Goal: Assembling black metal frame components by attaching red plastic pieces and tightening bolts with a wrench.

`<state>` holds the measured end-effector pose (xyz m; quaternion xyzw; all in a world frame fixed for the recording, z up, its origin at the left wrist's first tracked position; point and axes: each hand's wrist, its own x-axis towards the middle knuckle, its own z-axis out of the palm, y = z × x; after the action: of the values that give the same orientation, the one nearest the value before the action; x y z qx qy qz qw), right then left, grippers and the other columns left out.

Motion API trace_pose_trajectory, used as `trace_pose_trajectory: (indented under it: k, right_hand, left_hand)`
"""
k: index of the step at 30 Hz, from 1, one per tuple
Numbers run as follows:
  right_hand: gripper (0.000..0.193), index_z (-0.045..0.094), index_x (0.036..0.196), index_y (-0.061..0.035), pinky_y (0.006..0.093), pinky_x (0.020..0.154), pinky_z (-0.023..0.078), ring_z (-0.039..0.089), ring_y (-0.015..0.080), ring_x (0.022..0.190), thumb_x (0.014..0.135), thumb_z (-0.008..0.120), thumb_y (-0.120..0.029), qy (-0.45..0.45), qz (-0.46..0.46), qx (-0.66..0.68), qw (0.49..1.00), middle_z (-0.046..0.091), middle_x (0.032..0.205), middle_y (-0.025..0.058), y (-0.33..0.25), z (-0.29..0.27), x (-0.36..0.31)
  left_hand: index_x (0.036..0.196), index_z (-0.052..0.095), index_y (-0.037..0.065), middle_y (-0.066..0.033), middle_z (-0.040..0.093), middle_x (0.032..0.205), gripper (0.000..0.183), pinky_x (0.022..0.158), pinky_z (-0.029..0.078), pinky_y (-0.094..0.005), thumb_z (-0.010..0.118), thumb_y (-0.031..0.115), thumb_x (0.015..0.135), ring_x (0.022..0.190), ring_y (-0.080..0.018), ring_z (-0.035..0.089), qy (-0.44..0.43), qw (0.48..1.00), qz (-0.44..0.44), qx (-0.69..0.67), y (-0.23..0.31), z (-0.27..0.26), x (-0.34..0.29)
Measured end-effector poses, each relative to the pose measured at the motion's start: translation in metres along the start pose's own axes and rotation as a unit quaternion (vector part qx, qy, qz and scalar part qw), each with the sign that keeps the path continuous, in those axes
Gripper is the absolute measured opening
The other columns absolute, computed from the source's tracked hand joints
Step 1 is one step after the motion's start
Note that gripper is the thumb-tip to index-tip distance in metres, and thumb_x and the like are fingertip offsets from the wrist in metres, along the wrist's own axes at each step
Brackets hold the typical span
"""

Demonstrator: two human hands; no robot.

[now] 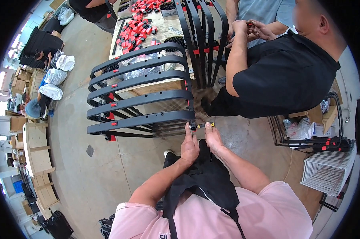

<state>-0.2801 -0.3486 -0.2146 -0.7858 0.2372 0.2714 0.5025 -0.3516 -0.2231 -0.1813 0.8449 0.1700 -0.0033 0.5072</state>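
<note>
- You are wearing a pink shirt and a black apron [211, 179], nearest the lens, with both forearms reaching forward over it.
- Your left hand [190, 145] is closing its fingers round the near end of the lowest black frame [142, 119], steadying it; your right hand [213, 137] is gripping a small screwdriver with a yellow and black handle [205, 125], its tip pointing at that same end.
- You are, by the look of it, in the fastening step at the frame's corner; the next move is calling for the tip staying square to the fitting while your left hand is keeping the frame from swinging.
- Five curved black frames are standing stacked in front of you, each carrying small red clips [114, 124].
- Further off, a wooden surface [164, 85] is bearing a heap of red parts [138, 26], too many to count.
- One person in black [283, 75] is bending beside it, and another in a light blue shirt [259, 10] is standing behind.
</note>
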Motion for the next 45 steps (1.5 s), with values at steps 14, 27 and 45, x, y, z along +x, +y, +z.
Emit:
trace_pose_trajectory:
  k: [14, 27, 45]
  right_hand:
    - [0.041, 0.049, 0.112, -0.0085, 0.0277, 0.041, 0.034, 0.045, 0.0099, 0.048, 0.109, 0.051, -0.050, -0.078, 0.002, 0.180, 0.981, 0.056, 0.075, 0.0024, -0.032, -0.004, -0.028]
    - [0.051, 0.058, 0.125, 0.0034, 0.0438, 0.083, 0.055, 0.070, 0.0299, 0.096, 0.109, 0.052, -0.045, 0.001, -0.055, 0.073, 0.996, 0.070, 0.107, 0.0190, 0.000, 0.012, 0.005]
    - [0.064, 0.059, 0.126, 0.0112, 0.0469, 0.099, 0.049, 0.065, 0.0398, 0.117, 0.110, 0.046, -0.049, 0.004, 0.017, 0.016, 1.000, 0.068, 0.123, 0.0308, -0.030, 0.001, -0.019]
  left_hand:
    - [0.165, 0.024, 0.013, -0.0273, 0.070, 0.116, 0.066, 0.077, 0.055, -0.0513, 0.052, 0.017, 0.105, 0.093, -0.0474, 0.070, 0.005, 1.000, -0.030, -0.005, -0.008, -0.008, 0.004]
    - [0.155, 0.042, 0.008, -0.0184, 0.071, 0.099, 0.059, 0.068, 0.055, -0.0447, 0.056, 0.017, 0.098, 0.081, -0.0321, 0.069, -0.113, 0.974, -0.192, 0.031, 0.023, -0.028, 0.025]
    - [0.161, 0.019, -0.006, -0.0344, 0.071, 0.101, 0.072, 0.087, 0.055, -0.0567, 0.050, 0.020, 0.101, 0.093, -0.0492, 0.071, -0.104, 0.980, -0.104, 0.135, 0.038, -0.030, 0.013]
